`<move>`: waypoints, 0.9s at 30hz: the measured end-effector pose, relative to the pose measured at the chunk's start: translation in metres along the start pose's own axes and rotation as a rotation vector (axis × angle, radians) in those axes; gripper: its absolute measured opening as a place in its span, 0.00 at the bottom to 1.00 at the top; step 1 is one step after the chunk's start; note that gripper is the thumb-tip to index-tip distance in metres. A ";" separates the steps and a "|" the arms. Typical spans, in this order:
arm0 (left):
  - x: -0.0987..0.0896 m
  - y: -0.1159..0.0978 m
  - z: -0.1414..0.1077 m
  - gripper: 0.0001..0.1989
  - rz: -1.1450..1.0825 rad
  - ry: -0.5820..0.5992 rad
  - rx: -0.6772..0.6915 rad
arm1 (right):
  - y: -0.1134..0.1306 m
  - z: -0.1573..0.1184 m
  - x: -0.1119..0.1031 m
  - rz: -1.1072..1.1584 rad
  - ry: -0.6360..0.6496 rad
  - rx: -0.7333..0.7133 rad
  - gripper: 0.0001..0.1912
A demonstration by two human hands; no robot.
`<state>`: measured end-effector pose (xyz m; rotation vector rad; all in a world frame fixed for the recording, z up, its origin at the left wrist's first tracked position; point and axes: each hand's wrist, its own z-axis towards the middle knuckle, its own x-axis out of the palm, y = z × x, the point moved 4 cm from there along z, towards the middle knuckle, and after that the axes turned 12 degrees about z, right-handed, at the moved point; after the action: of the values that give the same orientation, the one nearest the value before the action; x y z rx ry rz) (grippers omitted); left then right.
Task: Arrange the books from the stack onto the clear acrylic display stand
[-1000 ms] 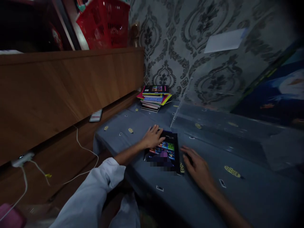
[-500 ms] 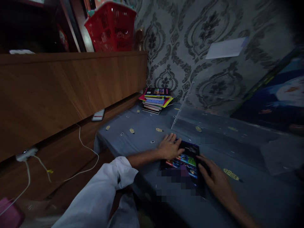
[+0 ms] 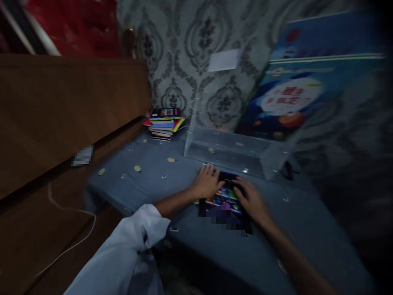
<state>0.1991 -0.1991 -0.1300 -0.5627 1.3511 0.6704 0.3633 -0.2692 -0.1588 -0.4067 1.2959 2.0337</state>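
Observation:
A dark book [image 3: 226,196] with small colourful pictures on its cover lies on the grey-blue patterned tablecloth [image 3: 153,172]. Part of its lower cover is pixelated. My left hand [image 3: 208,182] rests over the book's upper left edge, fingers spread and flat. At the right edge, my right hand [image 3: 251,200] touches the book with its fingers stretched out. Just beyond the book stands a clear plastic rack [image 3: 227,149]. A large blue book or folder [image 3: 288,94] with printed lettering leans upright behind it.
A stack of books [image 3: 162,126] sits at the far left corner of the table. To the left is a wooden cabinet [image 3: 70,106] with a red basket [image 3: 80,28] on top. A white cable [image 3: 82,241] hangs below. White paper [image 3: 224,60] is on the patterned wall.
My view has swung to the right, bringing the blue item and more of the clear rack into sight. Both hands stay on the book; the right hand is now nearer its top right corner.

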 end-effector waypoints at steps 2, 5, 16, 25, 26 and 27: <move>-0.001 0.001 0.001 0.27 -0.041 -0.031 0.019 | 0.006 0.000 -0.002 0.008 0.008 0.005 0.18; -0.007 0.010 0.000 0.20 -0.094 -0.061 -0.007 | 0.011 -0.001 -0.003 0.023 -0.011 0.005 0.16; -0.031 0.016 -0.008 0.13 0.155 -0.096 0.048 | 0.016 -0.003 -0.010 0.058 -0.060 0.048 0.13; -0.011 -0.005 -0.008 0.20 0.219 -0.107 0.065 | 0.019 -0.004 -0.018 0.039 -0.076 0.067 0.14; -0.011 -0.006 -0.006 0.20 0.220 -0.105 0.062 | 0.018 -0.004 -0.019 0.036 -0.077 0.070 0.14; -0.010 -0.008 -0.004 0.20 0.219 -0.103 0.058 | 0.017 -0.004 -0.021 0.035 -0.079 0.072 0.14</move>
<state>0.2015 -0.2088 -0.1204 -0.3314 1.3421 0.8236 0.3662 -0.2852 -0.1363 -0.2695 1.3313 2.0051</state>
